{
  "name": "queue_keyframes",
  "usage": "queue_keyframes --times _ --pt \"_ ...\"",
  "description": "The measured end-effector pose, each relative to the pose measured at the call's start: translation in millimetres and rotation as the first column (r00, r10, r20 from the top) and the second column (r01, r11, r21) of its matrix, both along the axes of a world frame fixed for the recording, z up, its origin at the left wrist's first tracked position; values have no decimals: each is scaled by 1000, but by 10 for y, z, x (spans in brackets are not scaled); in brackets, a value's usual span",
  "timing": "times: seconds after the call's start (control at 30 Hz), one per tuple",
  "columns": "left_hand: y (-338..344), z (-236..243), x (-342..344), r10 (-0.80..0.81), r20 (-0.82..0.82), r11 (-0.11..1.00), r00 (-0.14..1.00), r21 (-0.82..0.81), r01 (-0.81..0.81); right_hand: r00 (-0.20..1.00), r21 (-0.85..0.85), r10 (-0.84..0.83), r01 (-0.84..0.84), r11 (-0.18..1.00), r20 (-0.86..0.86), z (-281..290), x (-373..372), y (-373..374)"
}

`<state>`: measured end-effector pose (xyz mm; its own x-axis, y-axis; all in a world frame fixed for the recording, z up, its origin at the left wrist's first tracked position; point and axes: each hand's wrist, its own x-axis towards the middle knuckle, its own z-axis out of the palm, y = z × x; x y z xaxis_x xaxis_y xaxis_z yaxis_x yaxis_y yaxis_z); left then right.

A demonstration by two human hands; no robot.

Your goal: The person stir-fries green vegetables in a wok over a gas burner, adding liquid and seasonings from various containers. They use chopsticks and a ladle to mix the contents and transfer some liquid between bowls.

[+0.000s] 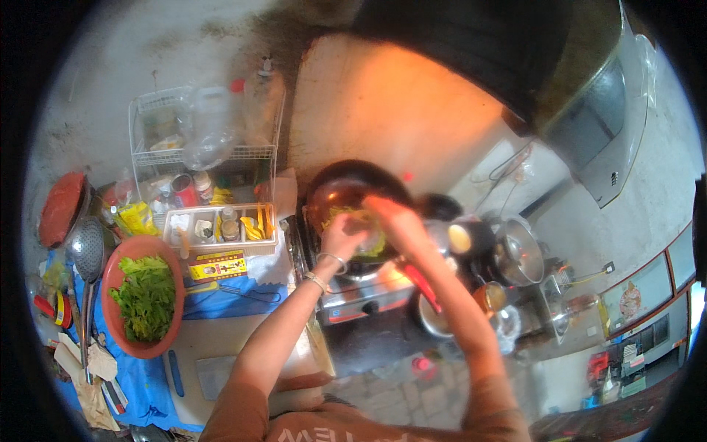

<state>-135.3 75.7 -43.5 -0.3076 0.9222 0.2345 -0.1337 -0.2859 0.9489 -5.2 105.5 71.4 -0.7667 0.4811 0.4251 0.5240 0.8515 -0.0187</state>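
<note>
Both my hands are over the dark wok point(353, 173) on the gas stove point(361, 300), close together. My left hand point(345, 234), with bands at its wrist, has its fingers drawn together toward the right one. Above the wok's middle, my right hand point(395, 221) has its fingers bent downward. A pale, translucent patch lies between them; I cannot make out what it is. Green vegetable pieces point(372, 254) show in the wok beneath the hands. A red handle point(421, 286) sticks out beside my right forearm.
At left stands a reddish oval basin point(116, 258) of leafy greens point(149, 306), beside a perforated ladle point(87, 254). A divided seasoning tray point(199, 249) and a yellow box point(218, 267) sit left of the stove. Right of it stand a steel pot point(526, 254) and other pots.
</note>
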Motion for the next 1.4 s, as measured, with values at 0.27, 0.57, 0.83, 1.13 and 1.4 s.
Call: queue_keyframes --times 0.27,0.57,0.83,1.13,1.4 --pt "-164 316 -102 47 -369 999 928 2 -50 974 8 117 -121 993 195 98 25 -103" --pt "-356 413 -218 -159 -477 987 864 -59 149 945 -536 210 -44 843 252 318 84 41" --pt "-485 430 -583 -319 -467 946 825 -108 306 936 -793 253 43 607 245 574 -247 -141" --pt "-838 771 -873 -314 -507 944 803 -82 318 934 -763 339 -136 632 115 627 -480 -330" --pt "-1141 776 -940 85 -734 994 674 106 -10 986 -739 -127 163 654 104 468 -681 -648"
